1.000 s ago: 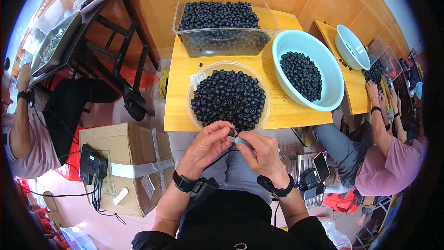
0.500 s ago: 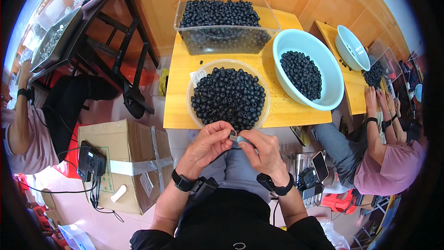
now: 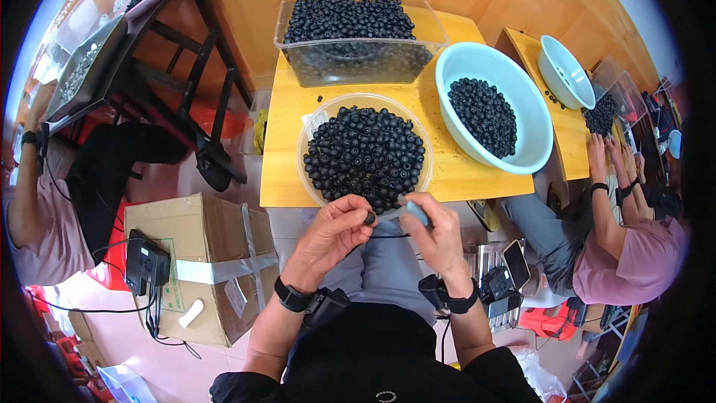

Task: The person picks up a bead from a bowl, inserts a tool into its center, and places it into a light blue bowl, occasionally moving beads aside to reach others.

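Between the fingertips of my left hand [image 3: 333,230] is a small round black part [image 3: 369,218], much like those in the tub. My right hand [image 3: 440,239] is closed around a small light-blue-handled tool [image 3: 417,213], its tip blurred. The two hands are apart, just off the table's front edge. Right beyond them stands a round clear tub [image 3: 303,168], heaped with black bead-like parts [image 3: 365,151] that have holes in them.
A clear rectangular bin [image 3: 358,71] of similar parts stands behind the tub on the yellow table [image 3: 280,179]. A light-blue basin [image 3: 533,138] holds more at right. A cardboard box [image 3: 168,235] sits at left. People work on both sides.
My right hand has drawn away to the right with the tool, off the part. My left hand stays nearly in place, and the black part now shows at its fingertips.
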Tool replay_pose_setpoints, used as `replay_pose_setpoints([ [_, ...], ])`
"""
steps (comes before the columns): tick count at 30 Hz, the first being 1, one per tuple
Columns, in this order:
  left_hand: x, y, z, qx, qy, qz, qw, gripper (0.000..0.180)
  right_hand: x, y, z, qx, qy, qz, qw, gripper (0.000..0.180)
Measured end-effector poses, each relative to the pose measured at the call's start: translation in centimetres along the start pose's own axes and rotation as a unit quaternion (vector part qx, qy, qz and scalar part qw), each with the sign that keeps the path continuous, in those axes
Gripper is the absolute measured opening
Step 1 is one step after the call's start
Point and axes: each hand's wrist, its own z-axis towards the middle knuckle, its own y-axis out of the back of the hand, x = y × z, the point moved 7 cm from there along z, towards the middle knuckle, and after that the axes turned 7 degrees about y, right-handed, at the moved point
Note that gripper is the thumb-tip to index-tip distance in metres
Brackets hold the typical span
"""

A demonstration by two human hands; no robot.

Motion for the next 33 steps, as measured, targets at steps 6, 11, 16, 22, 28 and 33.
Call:
replay_pose_setpoints([
  [6,0.6,-0.6,0.2,-0.003,0.011,0.054,0.998,0.019,1.7,-1.6,0.0,-0.001,0.061,0.065,0.996,0.021],
  [11,1.8,0.0,-0.2,0.039,0.061,0.058,0.996,0.022,-0.3,-2.4,-0.9,0.068,-0.039,0.184,0.98,0.01],
  [16,2.2,0.0,-0.4,-0.015,0.038,0.081,0.996,0.019,0.9,-2.3,-1.2,0.082,-0.056,0.135,0.986,0.015],
  [22,-2.1,0.9,-1.6,-0.172,-0.074,0.302,0.935,0.014,-1.5,5.4,1.1,-0.062,-0.063,-0.056,0.995,0.021],
  [28,-6.8,3.0,-3.3,-0.277,-0.214,0.386,0.854,0.011,1.3,12.5,3.9,-0.296,0.027,-0.149,0.943,0.036],
  [33,-7.7,0.0,-2.5,-0.315,-0.259,0.668,0.623,0.015,-1.4,6.3,0.6,-0.146,0.015,-0.171,0.974,0.025],
])
